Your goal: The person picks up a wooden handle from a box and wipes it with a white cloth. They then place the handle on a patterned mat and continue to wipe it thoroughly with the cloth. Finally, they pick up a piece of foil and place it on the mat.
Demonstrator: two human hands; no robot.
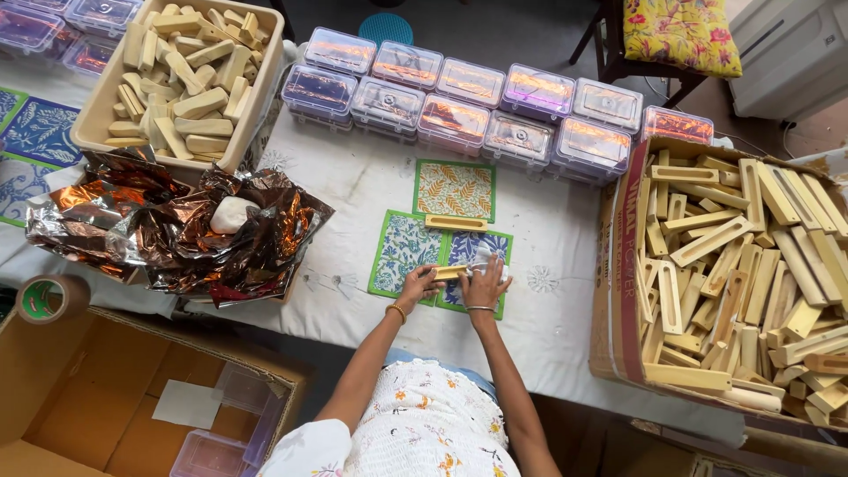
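Centrally, a wooden bar (448, 273) is pinched by the left hand (416, 284) over the cards (439, 249), while clear wrap (488, 262) is pressed down by the right hand (484, 284), fingers spread, keeping it flat.

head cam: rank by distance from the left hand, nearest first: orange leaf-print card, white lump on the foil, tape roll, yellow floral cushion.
From the left hand:
1. Orange leaf-print card, just beyond it on the table.
2. White lump, on the foil to its left.
3. Tape roll, far left edge.
4. Yellow floral cushion, top right, on a chair.
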